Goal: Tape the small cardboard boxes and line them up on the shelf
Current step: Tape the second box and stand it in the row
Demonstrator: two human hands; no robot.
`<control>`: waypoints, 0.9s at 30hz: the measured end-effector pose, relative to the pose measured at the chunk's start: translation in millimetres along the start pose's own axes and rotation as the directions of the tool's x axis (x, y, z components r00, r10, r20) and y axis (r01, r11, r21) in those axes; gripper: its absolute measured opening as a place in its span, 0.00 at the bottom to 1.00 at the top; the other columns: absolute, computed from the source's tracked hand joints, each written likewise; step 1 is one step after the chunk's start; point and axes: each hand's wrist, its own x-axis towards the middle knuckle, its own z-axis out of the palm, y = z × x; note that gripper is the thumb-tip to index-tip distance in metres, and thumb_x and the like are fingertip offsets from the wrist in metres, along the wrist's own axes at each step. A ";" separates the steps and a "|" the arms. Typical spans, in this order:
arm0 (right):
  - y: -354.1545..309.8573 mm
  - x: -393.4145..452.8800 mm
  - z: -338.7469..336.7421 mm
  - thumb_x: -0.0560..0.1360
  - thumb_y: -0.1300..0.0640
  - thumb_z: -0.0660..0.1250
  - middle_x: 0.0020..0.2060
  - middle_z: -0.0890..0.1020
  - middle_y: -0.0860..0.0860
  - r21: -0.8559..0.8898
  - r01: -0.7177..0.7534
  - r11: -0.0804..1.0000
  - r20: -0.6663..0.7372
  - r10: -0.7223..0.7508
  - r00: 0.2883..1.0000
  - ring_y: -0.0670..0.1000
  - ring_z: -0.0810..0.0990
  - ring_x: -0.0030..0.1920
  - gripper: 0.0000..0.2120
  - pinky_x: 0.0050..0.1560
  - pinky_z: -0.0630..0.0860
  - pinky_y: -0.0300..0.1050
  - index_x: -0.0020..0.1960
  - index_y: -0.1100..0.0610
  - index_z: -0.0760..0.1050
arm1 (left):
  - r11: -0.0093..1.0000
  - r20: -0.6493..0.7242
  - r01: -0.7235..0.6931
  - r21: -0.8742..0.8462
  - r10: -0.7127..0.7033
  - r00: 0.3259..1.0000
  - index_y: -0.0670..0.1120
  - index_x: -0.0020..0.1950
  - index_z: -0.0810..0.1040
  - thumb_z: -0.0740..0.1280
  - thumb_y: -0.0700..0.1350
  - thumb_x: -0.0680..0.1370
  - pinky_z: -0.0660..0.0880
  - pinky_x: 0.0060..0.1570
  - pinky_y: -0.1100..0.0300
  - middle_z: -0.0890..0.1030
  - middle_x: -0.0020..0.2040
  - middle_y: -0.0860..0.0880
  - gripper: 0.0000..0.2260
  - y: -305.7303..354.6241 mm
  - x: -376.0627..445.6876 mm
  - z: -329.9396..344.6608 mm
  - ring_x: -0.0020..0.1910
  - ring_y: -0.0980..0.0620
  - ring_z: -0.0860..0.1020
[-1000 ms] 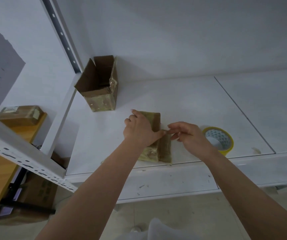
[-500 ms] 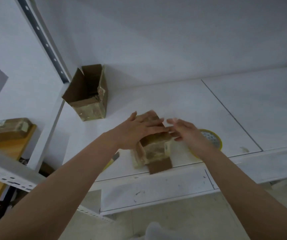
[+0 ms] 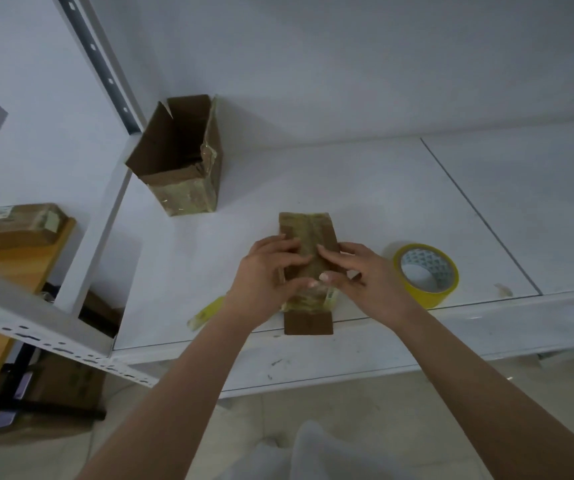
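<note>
A small cardboard box (image 3: pixel 308 230) with old tape on it lies lengthwise near the front edge of the white shelf (image 3: pixel 365 188). One brown flap (image 3: pixel 308 324) hangs open over the edge. My left hand (image 3: pixel 264 275) and my right hand (image 3: pixel 365 275) lie on top of the box from either side. Their fingers press the top flaps down and the thumbs meet at the near end. A roll of yellow tape (image 3: pixel 427 275) lies flat just right of my right hand.
A second small cardboard box (image 3: pixel 181 157) stands open at the back left of the shelf, beside the metal upright (image 3: pixel 105 71). A yellow object (image 3: pixel 206 313) lies left of my left wrist. Another box (image 3: pixel 15 225) sits on a wooden surface outside the shelf, left.
The box has been turned and laid lengthwise. Both hands came together on its top, and the right hand moved off the tape end onto the flaps. The camera shifted.
</note>
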 end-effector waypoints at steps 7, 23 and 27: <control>1.7 -4.8 10.5 0.72 0.41 0.66 0.64 0.79 0.54 -0.230 0.128 0.965 0.030 -0.125 0.992 0.57 0.82 0.55 0.31 0.53 0.79 0.57 0.72 0.51 0.69 | 0.998 0.034 -0.056 0.020 0.056 0.998 0.42 0.57 0.83 0.78 0.44 0.68 0.68 0.69 0.50 0.79 0.64 0.43 0.19 -12.4 -12.0 2.1 0.69 0.43 0.71; -28.8 9.5 -29.3 0.68 0.42 0.69 0.51 0.85 0.48 0.274 -0.069 0.959 0.048 0.058 0.997 0.52 0.84 0.49 0.29 0.44 0.82 0.41 0.67 0.52 0.76 | 0.962 0.019 -0.035 -0.269 0.042 0.999 0.52 0.71 0.69 0.50 0.50 0.83 0.54 0.76 0.61 0.64 0.75 0.50 0.18 16.7 5.8 -19.8 0.78 0.56 0.55; -26.6 6.5 -32.2 0.68 0.43 0.69 0.48 0.85 0.42 0.270 -0.088 0.959 0.052 0.077 0.996 0.47 0.85 0.48 0.29 0.41 0.81 0.39 0.66 0.53 0.77 | 0.948 0.038 -0.075 -0.310 0.091 0.995 0.52 0.65 0.71 0.50 0.48 0.83 0.54 0.72 0.70 0.64 0.64 0.75 0.15 21.4 5.5 -9.9 0.77 0.57 0.53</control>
